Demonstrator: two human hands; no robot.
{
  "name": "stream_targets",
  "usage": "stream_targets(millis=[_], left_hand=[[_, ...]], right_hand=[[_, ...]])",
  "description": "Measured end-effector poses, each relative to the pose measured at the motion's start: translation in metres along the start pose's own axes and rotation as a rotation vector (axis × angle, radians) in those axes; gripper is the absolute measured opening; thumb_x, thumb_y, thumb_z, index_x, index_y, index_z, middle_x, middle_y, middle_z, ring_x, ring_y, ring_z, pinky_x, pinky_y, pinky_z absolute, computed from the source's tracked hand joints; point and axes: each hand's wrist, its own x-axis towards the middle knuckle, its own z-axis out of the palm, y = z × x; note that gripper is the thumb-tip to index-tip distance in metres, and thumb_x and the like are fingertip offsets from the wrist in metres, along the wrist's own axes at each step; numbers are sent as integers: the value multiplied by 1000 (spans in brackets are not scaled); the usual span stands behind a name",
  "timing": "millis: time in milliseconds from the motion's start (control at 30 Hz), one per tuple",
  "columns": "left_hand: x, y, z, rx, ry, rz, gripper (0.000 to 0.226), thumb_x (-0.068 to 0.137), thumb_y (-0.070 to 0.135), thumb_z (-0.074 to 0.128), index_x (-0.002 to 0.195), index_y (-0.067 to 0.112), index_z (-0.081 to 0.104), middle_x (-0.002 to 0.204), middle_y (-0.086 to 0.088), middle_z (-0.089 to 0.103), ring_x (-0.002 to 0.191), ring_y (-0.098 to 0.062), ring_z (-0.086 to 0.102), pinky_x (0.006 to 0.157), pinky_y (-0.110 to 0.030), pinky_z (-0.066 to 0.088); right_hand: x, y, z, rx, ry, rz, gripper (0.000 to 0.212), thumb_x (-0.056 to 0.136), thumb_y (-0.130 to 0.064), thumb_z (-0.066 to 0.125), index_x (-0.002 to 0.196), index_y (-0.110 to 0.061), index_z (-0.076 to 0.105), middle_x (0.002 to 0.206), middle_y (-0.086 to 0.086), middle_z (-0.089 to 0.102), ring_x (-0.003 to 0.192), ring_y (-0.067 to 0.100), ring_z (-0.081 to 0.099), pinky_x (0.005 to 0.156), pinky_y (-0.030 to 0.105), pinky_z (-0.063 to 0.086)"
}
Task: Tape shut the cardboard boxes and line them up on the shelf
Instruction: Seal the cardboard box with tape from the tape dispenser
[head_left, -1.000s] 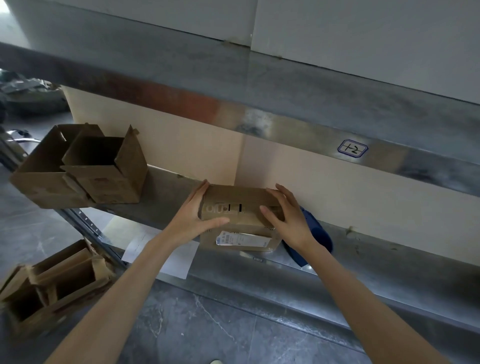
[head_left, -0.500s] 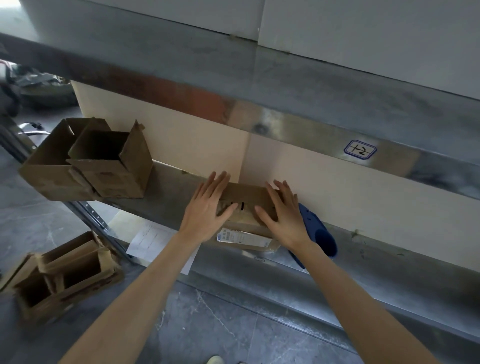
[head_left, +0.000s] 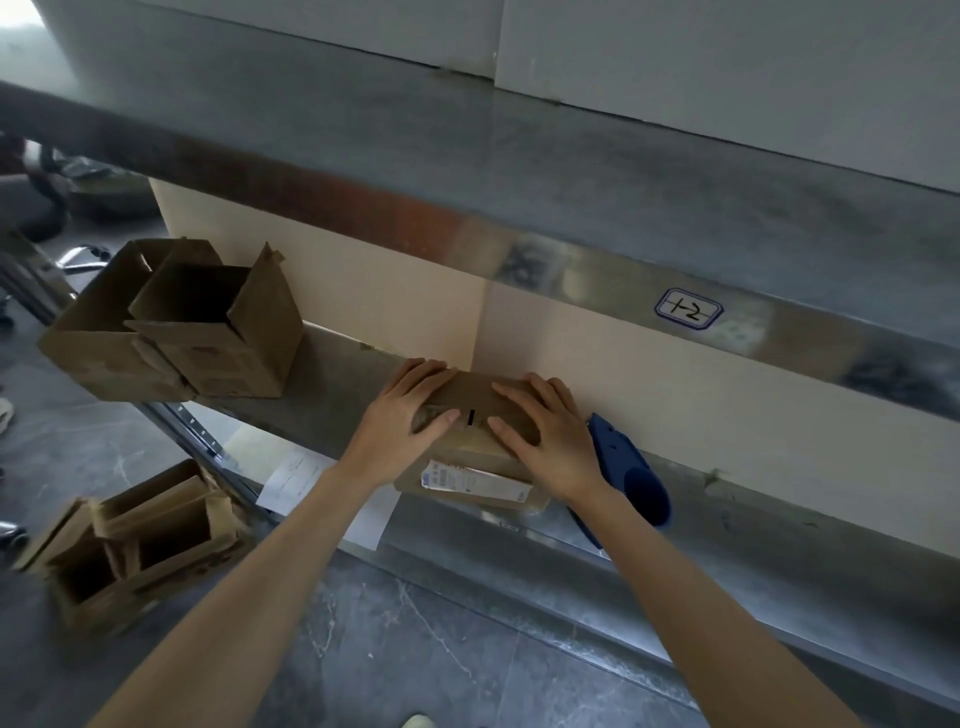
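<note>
Two flat palms: left hand, right hand | box long axis along shelf

Both hands press flat on a cardboard box on the shelf.
</note>
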Motion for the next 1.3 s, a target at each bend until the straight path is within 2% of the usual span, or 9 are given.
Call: stream_targets(millis=[233,367,533,700,800,867,1000,1100,1300], left_hand=[[-6,7,-10,-74,-44,-74,74,90,66,47,150,24,37,162,14,19,152,-6,3,119,-43,19],[-19,8,-18,-50,-29,-75,81,84,73,49,148,26,37,162,15,19,150,-8,15,117,-50,32],[-38,-6,-27,-83,-85,-147,101,70,87,54,152,41,18,162,18,9,148,-11,21,111,-41,38],[-53,-11,-20,-69,-111,-203,102,71,71,69,151,41,13,156,10,26,138,-18,39,104,-45,47],[-53,-10,-20,-124,-109,-214,98,76,57,76,152,37,17,151,6,37,132,-20,46,103,-44,48],[-51,-9,-25,-144,-103,-198,96,77,52,77,152,34,20,150,4,39,131,-20,47,103,-41,48],[-42,-2,-41,-155,-76,-140,94,77,48,79,151,34,22,148,3,41,130,-20,48,104,-45,47],[-29,11,-55,-152,-74,-81,93,76,49,79,149,35,22,147,5,43,129,-18,49,105,-50,46],[-1,60,-58,-177,-126,81,93,77,56,75,149,38,21,148,4,40,125,-20,53,102,-49,48]], right_hand=[[-10,-1,1,128,114,51,57,83,-71,46,129,-37,51,148,-16,27,140,2,20,101,27,35],[-20,-6,-1,23,252,63,52,81,-72,52,120,-38,55,145,-17,31,141,6,23,99,28,40],[-42,-7,-10,97,190,152,67,77,-78,52,134,-44,43,149,-20,25,133,-2,29,90,24,42],[-65,-8,-3,203,156,256,93,70,-76,62,148,-39,28,153,-7,32,137,6,31,104,23,33],[-64,-17,2,242,93,281,91,75,-52,76,149,-39,24,148,-10,41,133,10,41,106,26,37],[-62,-25,5,213,125,291,89,77,-38,80,148,-39,26,145,-10,45,131,13,45,103,27,39],[-61,-44,-2,166,237,311,90,74,-40,81,147,-35,28,142,-6,47,127,12,46,100,26,38],[-65,-57,-18,128,308,348,93,72,-46,81,147,-38,26,141,-4,46,125,14,46,101,33,42],[-95,-60,-67,160,498,383,86,71,-41,83,141,-40,34,136,-5,49,120,10,49,100,38,47]])
